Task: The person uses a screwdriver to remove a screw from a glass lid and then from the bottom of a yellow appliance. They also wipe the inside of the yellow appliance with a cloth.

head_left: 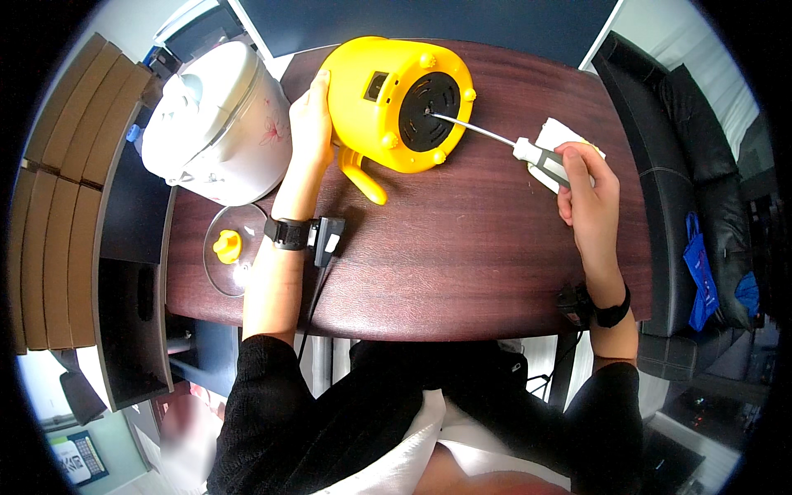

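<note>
A yellow appliance [355,91] with a curved handle lies on its side, its black vented base [417,132] facing right. My left hand [312,128] grips it along its left side, fingers wrapped against the body. In my right hand [587,190] is a screwdriver [480,130] with a grey and white grip; its tip meets the middle of the base. Partly behind that hand lies a white folded cloth or paper [554,132]. Left of my left forearm, a clear lid [216,262] with a yellow knob [228,246] rests on the table.
The dark wooden table [437,272] holds a white rice cooker [206,132] at back left. A dark panel [429,25] stands behind. Stacked cardboard boxes [62,264] are at far left; a black sofa [660,140] with a blue bag [697,272] is at right. Black wrist devices trail cables.
</note>
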{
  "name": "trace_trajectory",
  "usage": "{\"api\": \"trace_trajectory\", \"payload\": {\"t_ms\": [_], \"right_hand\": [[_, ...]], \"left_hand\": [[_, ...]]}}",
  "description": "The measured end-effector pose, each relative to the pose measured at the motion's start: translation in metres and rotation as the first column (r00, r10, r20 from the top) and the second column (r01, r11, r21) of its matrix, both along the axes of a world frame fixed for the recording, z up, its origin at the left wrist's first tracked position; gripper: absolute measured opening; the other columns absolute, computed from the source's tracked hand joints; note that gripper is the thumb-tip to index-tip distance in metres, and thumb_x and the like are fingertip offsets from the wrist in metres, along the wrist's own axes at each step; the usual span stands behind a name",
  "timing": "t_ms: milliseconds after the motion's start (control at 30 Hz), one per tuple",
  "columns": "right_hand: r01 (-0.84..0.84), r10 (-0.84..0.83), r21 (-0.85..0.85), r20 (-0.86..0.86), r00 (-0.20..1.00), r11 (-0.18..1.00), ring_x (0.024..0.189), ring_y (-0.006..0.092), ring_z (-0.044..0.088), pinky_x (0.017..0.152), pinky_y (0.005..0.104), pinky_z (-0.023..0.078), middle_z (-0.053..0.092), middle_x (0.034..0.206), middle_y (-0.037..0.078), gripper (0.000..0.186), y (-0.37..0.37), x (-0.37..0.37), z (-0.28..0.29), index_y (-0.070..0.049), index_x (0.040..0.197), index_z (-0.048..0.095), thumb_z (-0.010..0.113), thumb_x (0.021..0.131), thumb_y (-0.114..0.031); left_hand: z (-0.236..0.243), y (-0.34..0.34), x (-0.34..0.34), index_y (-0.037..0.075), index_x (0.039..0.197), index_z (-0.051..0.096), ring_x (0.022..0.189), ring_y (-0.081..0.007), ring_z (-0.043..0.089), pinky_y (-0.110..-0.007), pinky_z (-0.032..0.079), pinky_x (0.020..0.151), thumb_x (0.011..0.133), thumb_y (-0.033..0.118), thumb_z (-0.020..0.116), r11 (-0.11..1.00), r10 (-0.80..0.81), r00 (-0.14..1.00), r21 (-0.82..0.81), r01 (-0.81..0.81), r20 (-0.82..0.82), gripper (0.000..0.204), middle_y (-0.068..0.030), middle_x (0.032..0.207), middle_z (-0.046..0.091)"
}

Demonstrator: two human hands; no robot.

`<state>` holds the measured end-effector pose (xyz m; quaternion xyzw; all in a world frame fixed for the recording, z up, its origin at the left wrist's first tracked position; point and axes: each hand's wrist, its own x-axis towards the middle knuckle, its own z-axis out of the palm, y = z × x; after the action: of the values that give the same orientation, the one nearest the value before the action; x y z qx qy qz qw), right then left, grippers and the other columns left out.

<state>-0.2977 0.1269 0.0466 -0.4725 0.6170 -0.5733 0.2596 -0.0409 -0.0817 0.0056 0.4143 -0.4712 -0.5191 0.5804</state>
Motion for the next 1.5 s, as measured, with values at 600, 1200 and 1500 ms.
{"api": "trace_trajectory", "payload": {"t_ms": [600,1200,1500], "right_hand": [[-0.193,0.29,0.253,-0.439,0.85,0.948,0.063,0.0127,0.055,0.058,0.0271,0.042,0.058,0.07,0.004,0.027,-0.002,-0.012,0.027,-0.003,0.097,0.061,0.068,0.082,-0.024],[-0.152,0.247,0.211,-0.553,0.796,0.965,0.061,0.0218,0.062,0.057,0.0301,0.045,0.064,0.073,0.015,0.026,0.001,0.002,0.054,0.002,0.097,0.06,0.065,0.082,-0.018],[-0.191,0.283,0.225,-0.513,0.81,0.956,0.061,0.0218,0.062,0.057,0.0302,0.045,0.064,0.072,0.015,0.026,-0.002,0.005,0.051,0.003,0.096,0.061,0.064,0.082,-0.018]], "left_hand": [[0.009,-0.032,-0.018,-0.001,0.102,0.065,0.073,-0.0148,0.065,-0.025,0.052,0.068,0.09,0.034,0.058,0.993,-0.094,0.993,0.061,0.098,-0.067,0.037,-0.0103,0.091,0.068],[0.007,-0.046,-0.02,-0.001,0.102,0.064,0.074,-0.0151,0.065,-0.026,0.053,0.07,0.09,0.036,0.059,0.99,-0.129,0.99,0.055,0.132,-0.062,0.039,-0.0094,0.09,0.068],[0.009,-0.043,-0.022,-0.001,0.101,0.064,0.072,-0.0141,0.064,-0.025,0.052,0.068,0.09,0.037,0.059,0.989,-0.145,0.988,0.023,0.146,-0.05,0.04,-0.0089,0.089,0.067]]}}
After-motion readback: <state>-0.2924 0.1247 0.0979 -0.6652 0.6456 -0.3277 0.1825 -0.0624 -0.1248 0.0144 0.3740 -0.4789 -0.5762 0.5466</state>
